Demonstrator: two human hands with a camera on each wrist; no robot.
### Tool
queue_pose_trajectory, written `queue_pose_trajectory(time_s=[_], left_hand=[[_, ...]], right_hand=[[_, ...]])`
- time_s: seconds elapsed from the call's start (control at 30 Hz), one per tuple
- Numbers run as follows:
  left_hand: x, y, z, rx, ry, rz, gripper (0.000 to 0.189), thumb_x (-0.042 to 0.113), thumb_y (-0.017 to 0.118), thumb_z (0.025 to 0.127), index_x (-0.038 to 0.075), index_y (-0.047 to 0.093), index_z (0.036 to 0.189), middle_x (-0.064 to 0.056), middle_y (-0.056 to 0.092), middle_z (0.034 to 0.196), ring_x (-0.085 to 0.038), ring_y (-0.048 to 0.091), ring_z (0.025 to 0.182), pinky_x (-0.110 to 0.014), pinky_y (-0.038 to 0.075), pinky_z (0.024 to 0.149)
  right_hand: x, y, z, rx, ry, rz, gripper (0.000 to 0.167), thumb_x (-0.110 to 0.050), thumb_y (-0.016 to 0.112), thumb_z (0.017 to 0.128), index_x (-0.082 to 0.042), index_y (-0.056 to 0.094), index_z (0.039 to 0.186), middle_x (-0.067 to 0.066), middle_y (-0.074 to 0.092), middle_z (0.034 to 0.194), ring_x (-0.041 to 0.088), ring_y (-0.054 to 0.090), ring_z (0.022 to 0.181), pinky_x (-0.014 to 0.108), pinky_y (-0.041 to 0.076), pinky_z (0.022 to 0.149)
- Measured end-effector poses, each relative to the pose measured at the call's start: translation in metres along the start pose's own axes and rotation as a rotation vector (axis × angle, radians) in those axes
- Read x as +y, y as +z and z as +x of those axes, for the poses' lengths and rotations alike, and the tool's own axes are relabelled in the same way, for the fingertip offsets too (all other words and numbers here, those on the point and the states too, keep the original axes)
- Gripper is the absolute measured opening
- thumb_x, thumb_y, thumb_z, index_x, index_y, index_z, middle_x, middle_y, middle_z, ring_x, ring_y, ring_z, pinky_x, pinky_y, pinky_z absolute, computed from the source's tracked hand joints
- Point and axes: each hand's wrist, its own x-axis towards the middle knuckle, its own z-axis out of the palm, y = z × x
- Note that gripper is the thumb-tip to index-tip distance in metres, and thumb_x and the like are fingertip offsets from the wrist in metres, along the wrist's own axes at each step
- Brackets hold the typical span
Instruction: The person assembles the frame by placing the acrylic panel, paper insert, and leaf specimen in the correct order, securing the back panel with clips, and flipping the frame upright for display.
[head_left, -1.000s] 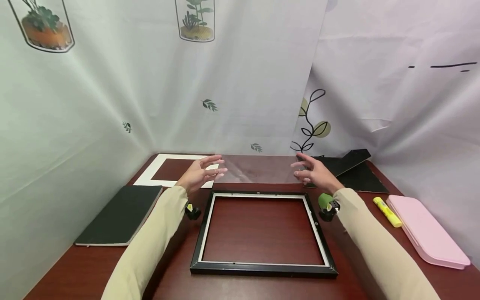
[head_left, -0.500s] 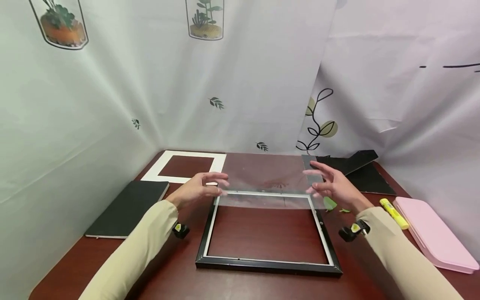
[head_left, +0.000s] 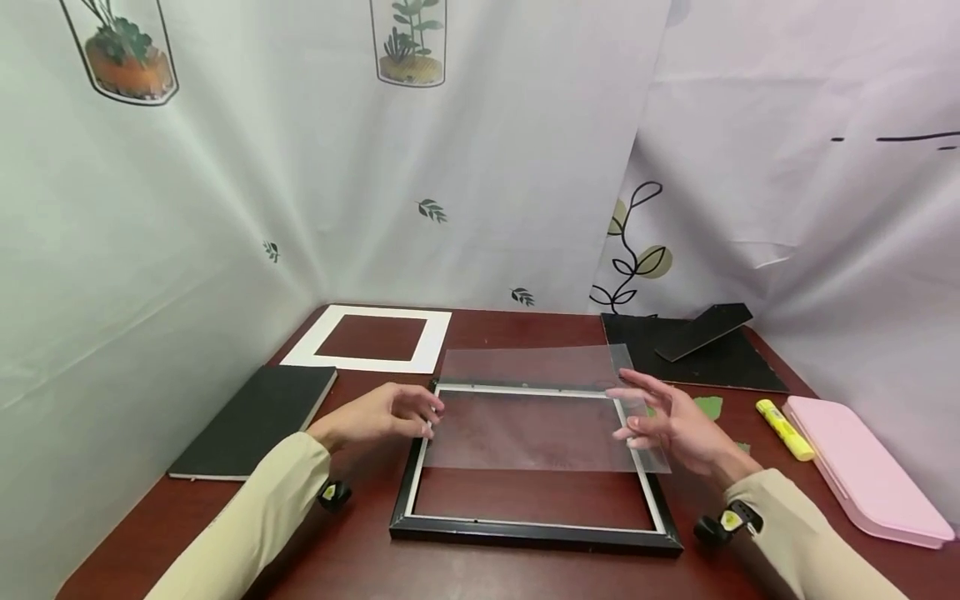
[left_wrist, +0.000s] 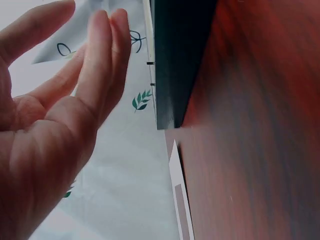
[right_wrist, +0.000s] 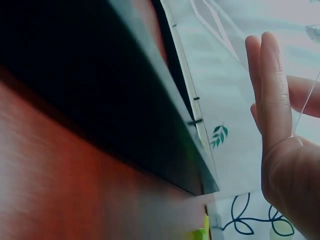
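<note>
A clear transparent sheet (head_left: 525,425) hangs tilted over the black picture frame (head_left: 536,540), its near edge above the frame's opening. My left hand (head_left: 378,414) holds the sheet's left edge between thumb and bent fingers. On the other side, my right hand (head_left: 678,425) holds the right edge; a thin line of the sheet's edge shows by the palm in the right wrist view. In the left wrist view, the fingers (left_wrist: 97,60) are beside the frame's dark side (left_wrist: 175,60). The frame lies flat on the table with a white inner lip.
At the back left lies a white mat board (head_left: 375,365) with a cut-out window. A black notebook (head_left: 251,425) is at the left. The black backing board (head_left: 731,358) with its stand lies back right, near green scraps (head_left: 708,407), a yellow marker (head_left: 783,429) and a pink case (head_left: 870,471).
Both hands have brought the clear sheet from behind the frame toward me, and it now overlaps much of the frame. The frame has stayed in place on the table.
</note>
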Motion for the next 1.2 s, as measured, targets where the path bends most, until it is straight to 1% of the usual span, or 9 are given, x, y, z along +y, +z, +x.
queue_pose_trajectory(time_s=[0.13, 0.3, 0.47, 0.57, 0.67, 0.83, 0.97, 1.07, 1.2], left_hand=[[-0.002, 0.003, -0.009, 0.038, -0.024, 0.047, 0.039, 0.013, 0.072, 0.091, 0.0, 0.063, 0.126, -0.018, 0.069, 0.118, -0.019, 0.07, 0.102, -0.026, 0.055, 0.088], [0.001, 0.005, -0.012, 0.087, -0.051, 0.096, 0.044, 0.012, 0.077, 0.085, 0.001, 0.063, 0.125, -0.019, 0.068, 0.123, -0.026, 0.069, 0.108, -0.036, 0.058, 0.089], [-0.002, 0.007, -0.012, 0.106, -0.02, 0.171, 0.048, 0.015, 0.081, 0.081, 0.004, 0.063, 0.125, -0.018, 0.064, 0.129, -0.026, 0.069, 0.103, -0.034, 0.057, 0.086], [-0.005, 0.008, -0.015, 0.081, 0.027, 0.271, 0.054, 0.017, 0.084, 0.077, 0.005, 0.063, 0.125, -0.018, 0.059, 0.135, -0.027, 0.065, 0.108, -0.032, 0.056, 0.086], [-0.006, 0.008, -0.018, 0.027, 0.065, 0.367, 0.062, 0.022, 0.086, 0.074, 0.005, 0.061, 0.129, -0.019, 0.051, 0.145, -0.031, 0.059, 0.12, -0.033, 0.055, 0.09], [-0.001, 0.008, -0.018, -0.047, 0.065, 0.454, 0.068, 0.027, 0.084, 0.077, 0.007, 0.057, 0.135, -0.018, 0.042, 0.156, -0.035, 0.051, 0.132, -0.033, 0.052, 0.095], [0.003, 0.008, -0.018, -0.083, 0.04, 0.471, 0.065, 0.026, 0.082, 0.08, 0.007, 0.057, 0.137, -0.019, 0.037, 0.16, -0.035, 0.051, 0.134, -0.031, 0.054, 0.092], [0.003, 0.008, -0.02, -0.099, 0.025, 0.464, 0.064, 0.024, 0.081, 0.082, 0.006, 0.057, 0.138, -0.021, 0.035, 0.161, -0.034, 0.055, 0.129, -0.03, 0.055, 0.088], [0.004, 0.008, -0.024, -0.124, 0.007, 0.447, 0.068, 0.028, 0.082, 0.081, 0.006, 0.055, 0.14, -0.021, 0.029, 0.163, -0.036, 0.049, 0.136, -0.037, 0.055, 0.095]], right_hand=[[0.006, 0.004, -0.006, -0.023, 0.001, -0.001, 0.075, 0.005, 0.054, 0.099, -0.013, 0.015, 0.161, -0.007, 0.06, 0.141, 0.02, 0.077, 0.094, 0.029, 0.061, 0.076], [0.007, 0.006, -0.005, -0.044, 0.013, -0.004, 0.072, 0.004, 0.052, 0.1, -0.015, 0.017, 0.161, -0.007, 0.06, 0.141, 0.02, 0.076, 0.096, 0.029, 0.061, 0.077], [0.007, 0.008, -0.006, -0.064, 0.027, 0.028, 0.07, 0.005, 0.051, 0.1, -0.019, 0.023, 0.159, -0.008, 0.061, 0.14, 0.019, 0.076, 0.096, 0.027, 0.061, 0.077], [0.009, 0.012, -0.009, -0.076, 0.045, 0.032, 0.074, 0.003, 0.052, 0.1, -0.014, 0.015, 0.162, -0.008, 0.06, 0.141, 0.019, 0.076, 0.096, 0.028, 0.061, 0.077], [0.01, 0.015, -0.014, -0.069, 0.052, 0.021, 0.077, 0.003, 0.052, 0.1, -0.009, 0.009, 0.162, -0.008, 0.06, 0.142, 0.019, 0.076, 0.096, 0.028, 0.061, 0.077], [0.012, 0.017, -0.023, -0.052, 0.045, 0.021, 0.074, 0.004, 0.05, 0.101, -0.009, 0.01, 0.161, -0.01, 0.061, 0.141, 0.017, 0.076, 0.095, 0.027, 0.061, 0.077], [0.012, 0.019, -0.024, -0.045, 0.041, 0.021, 0.072, 0.003, 0.05, 0.101, -0.011, 0.013, 0.161, -0.009, 0.061, 0.14, 0.018, 0.076, 0.096, 0.028, 0.061, 0.077], [0.013, 0.023, -0.021, -0.04, 0.039, 0.013, 0.071, 0.002, 0.052, 0.101, -0.013, 0.015, 0.161, -0.008, 0.06, 0.141, 0.019, 0.076, 0.096, 0.028, 0.061, 0.078], [0.014, 0.028, -0.019, -0.025, 0.054, -0.007, 0.069, 0.001, 0.053, 0.101, -0.014, 0.019, 0.16, -0.006, 0.06, 0.14, 0.02, 0.076, 0.096, 0.029, 0.061, 0.078]])
